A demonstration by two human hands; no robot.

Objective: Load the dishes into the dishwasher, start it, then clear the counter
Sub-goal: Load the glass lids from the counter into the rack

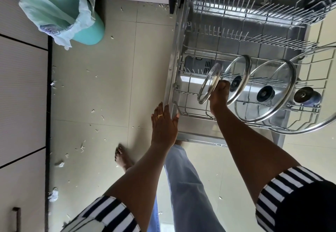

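— Whereabouts of the small glass lid (209, 84)?
— Gripped in the right hand (219, 95), fingers curled tight at its middle, knob hidden under the fist. Held on edge over the front left part of the lower rack (181, 110), just left of three more lids standing in a row.
— Down among the tines or clear of them?
— Impossible to tell from this angle.
— And the left hand (164, 122)?
— Flat and spread, fingers straight, holding nothing, gold ring (160, 116) on one finger. Hovering at the rack's front left corner, thumb tip just beside the wire; touching or not, hard to say.
— Those three lids?
— Upright in the tines, knobs toward the front. Medium glass lid (240, 69) right behind the fist, then a larger glass lid (272, 79), then the largest glass lid (316, 79), cut off by the right edge.
— Around all that?
— Upper rack (272, 4) above, dishwasher door (200, 139) dropped flat below. Off to the left, a teal bin (89, 33) with a pale liner, beside grey cabinet fronts (21, 86). Tiled floor (101, 59) strewn with small scraps. Bare foot (122, 157) and jeans leg (185, 186) underneath.
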